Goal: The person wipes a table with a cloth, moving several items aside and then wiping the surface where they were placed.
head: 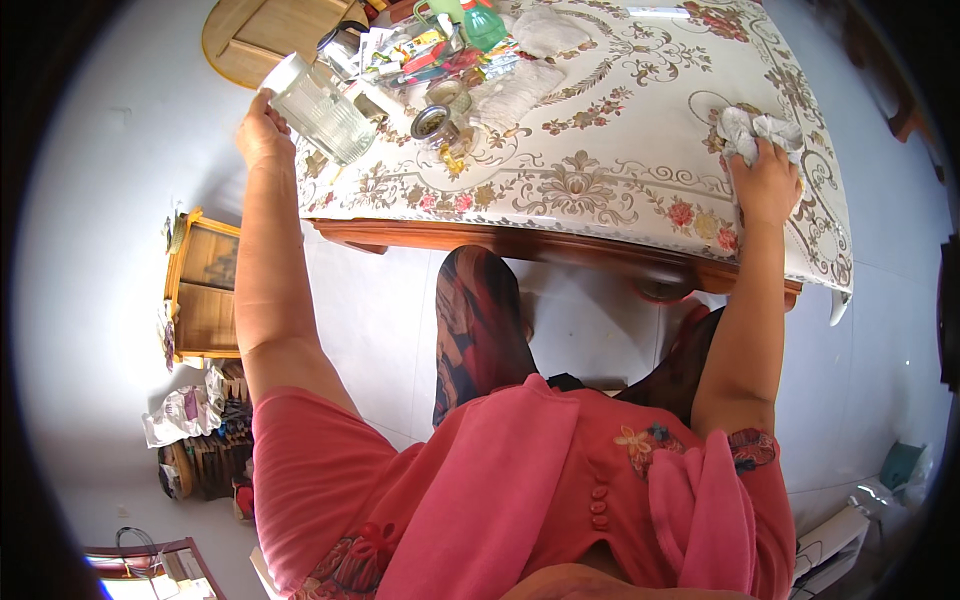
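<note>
My left hand grips a clear ribbed jar near its white lid, at the table's left side. The jar leans, with its base toward the tabletop; whether it touches the cloth I cannot tell. Over at the right, my right hand presses a crumpled white cloth onto the floral tablecloth. To the right of the clear jar stands a small glass jar with a metal rim. A roll of tape lies just behind it.
Folded white cloths lie mid-table, beside a cluttered heap of packets and a green spray bottle. A wooden stool stands beyond the left corner. The table's wooden edge runs above my knees.
</note>
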The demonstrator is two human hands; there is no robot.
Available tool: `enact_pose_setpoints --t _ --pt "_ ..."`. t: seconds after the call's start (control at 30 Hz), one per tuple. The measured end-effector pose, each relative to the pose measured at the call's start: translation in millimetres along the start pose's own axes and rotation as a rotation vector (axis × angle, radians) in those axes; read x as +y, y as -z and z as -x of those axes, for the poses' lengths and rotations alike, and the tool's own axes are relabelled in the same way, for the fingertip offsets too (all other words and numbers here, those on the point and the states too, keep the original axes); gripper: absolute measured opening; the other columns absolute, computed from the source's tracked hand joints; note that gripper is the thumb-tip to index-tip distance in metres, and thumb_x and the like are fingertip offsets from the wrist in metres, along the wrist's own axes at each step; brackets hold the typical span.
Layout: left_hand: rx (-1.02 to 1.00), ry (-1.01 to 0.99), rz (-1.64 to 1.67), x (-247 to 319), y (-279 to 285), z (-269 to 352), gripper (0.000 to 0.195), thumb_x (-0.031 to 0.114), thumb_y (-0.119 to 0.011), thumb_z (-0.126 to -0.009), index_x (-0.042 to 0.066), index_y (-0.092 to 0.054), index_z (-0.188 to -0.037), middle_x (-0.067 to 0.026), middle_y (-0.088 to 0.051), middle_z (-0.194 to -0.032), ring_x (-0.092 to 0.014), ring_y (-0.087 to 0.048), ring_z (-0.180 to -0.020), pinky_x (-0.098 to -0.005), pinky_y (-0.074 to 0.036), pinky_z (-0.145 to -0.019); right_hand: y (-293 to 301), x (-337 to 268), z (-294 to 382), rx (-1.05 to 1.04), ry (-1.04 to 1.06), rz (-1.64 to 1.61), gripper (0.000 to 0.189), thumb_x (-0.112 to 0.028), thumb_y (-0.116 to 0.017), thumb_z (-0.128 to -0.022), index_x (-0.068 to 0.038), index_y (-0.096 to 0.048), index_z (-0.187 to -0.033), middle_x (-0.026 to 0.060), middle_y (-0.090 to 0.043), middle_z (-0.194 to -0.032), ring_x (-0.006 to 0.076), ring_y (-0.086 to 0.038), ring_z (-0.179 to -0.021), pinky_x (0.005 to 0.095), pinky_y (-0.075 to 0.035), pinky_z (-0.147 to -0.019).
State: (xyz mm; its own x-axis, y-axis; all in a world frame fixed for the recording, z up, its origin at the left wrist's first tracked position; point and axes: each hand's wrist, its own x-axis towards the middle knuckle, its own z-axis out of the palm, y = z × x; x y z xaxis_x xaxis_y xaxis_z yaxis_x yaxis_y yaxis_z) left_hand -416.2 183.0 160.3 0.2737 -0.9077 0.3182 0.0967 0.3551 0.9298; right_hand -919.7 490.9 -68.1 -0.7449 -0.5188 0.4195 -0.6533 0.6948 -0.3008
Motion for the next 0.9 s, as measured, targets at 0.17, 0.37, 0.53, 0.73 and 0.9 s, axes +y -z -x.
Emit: enact_pose_setpoints --t 0.17,0.37,0.53,0.73,0.9 --pt "0.146 0.048 0.064 -46.4 16.5 6.1 0.025 0.013 -0.072 -0.08 0.01 -0.051 -0.065 0.0019 -0.04 -0.054 -0.01 -0.035 -0.043 -0.027 -0.026 -0.042 1.5 -2.1 0.1 -0.003 0.003 0.023 0.053 -0.041 -0.066 -0.078 -0.017 -0.065 -0.125 0.0078 -0.062 -0.129 0.0331 -0.055 -0.118 0.0471 -0.037 -0.105" --pt "0.176 0.067 0.148 -97.5 17.8 -7.6 0.027 0.012 -0.07 -0.081 0.012 -0.049 -0.065 0.0033 -0.04 -0.056 -0.009 -0.035 -0.045 -0.026 -0.027 -0.044 -4.8 1.1 -0.9 0.046 0.027 0.039 0.05 -0.04 -0.066 -0.077 -0.017 -0.067 -0.121 0.0083 -0.062 -0.129 0.0337 -0.056 -0.116 0.0476 -0.039 -0.102" --pt "0.162 0.082 0.157 -123.3 5.0 -9.7 0.022 0.012 -0.07 -0.081 0.01 -0.053 -0.068 0.0037 -0.04 -0.057 -0.009 -0.034 -0.047 -0.0253 -0.027 -0.045 -4.6 -0.5 -1.0 0.049 0.028 0.055 0.049 -0.039 -0.067 -0.076 -0.017 -0.068 -0.12 0.0085 -0.063 -0.128 0.0333 -0.057 -0.114 0.0475 -0.041 -0.101" --pt "0.182 0.08 0.165 -149.5 -8.5 -17.0 0.015 0.012 -0.07 -0.08 0.008 -0.058 -0.071 0.0033 -0.04 -0.056 -0.009 -0.035 -0.047 -0.0254 -0.028 -0.045 -6.9 -0.6 -1.7 0.055 0.022 0.041 0.048 -0.039 -0.067 -0.076 -0.017 -0.068 -0.119 0.0078 -0.063 -0.128 0.0334 -0.057 -0.114 0.0475 -0.041 -0.101" --pt "0.177 0.044 0.154 -156.9 -16.8 -20.5 0.014 0.012 -0.07 -0.079 0.005 -0.061 -0.07 0.0014 -0.041 -0.056 -0.01 -0.036 -0.047 -0.0271 -0.03 -0.045 -5.8 -0.6 -0.9 0.061 0.014 0.049 0.049 -0.039 -0.067 -0.076 -0.017 -0.068 -0.119 0.008 -0.063 -0.128 0.0338 -0.056 -0.114 0.047 -0.041 -0.102"
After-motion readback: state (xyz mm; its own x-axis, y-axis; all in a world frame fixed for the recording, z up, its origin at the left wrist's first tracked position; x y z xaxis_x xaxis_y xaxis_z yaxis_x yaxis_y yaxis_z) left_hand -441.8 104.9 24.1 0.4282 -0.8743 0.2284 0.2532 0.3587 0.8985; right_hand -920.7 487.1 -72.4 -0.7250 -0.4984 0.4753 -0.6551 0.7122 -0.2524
